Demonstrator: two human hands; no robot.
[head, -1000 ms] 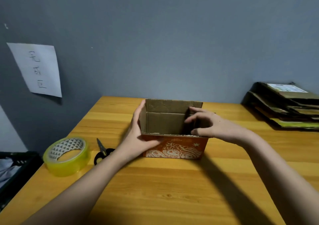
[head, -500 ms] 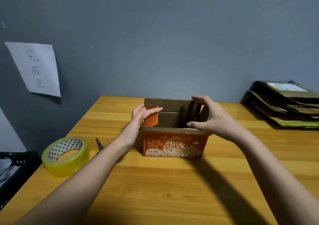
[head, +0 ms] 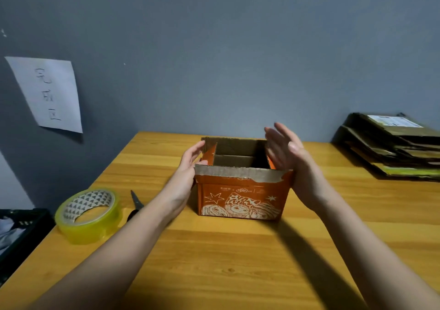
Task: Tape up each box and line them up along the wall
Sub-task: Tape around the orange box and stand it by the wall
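An orange cardboard box (head: pixel 240 200) with white cartoon print stands on the wooden table (head: pixel 238 262), its top flaps up and its inside showing. My left hand (head: pixel 188 171) lies against the box's left side, fingers straight along the left flap. My right hand (head: pixel 292 164) is at the right side, fingers extended upward beside the right flap. A roll of yellowish clear tape (head: pixel 89 214) lies flat to the left. Black scissors (head: pixel 135 205) lie between the tape and my left forearm, partly hidden.
A stack of flattened cardboard boxes (head: pixel 392 145) sits at the back right against the grey wall. A paper sign (head: pixel 47 93) hangs on the left wall. A dark crate (head: pixel 21 233) stands beside the table's left edge.
Both hands came out of the box and now lie along its outer sides with fingers straight. The side flaps now stand more upright.
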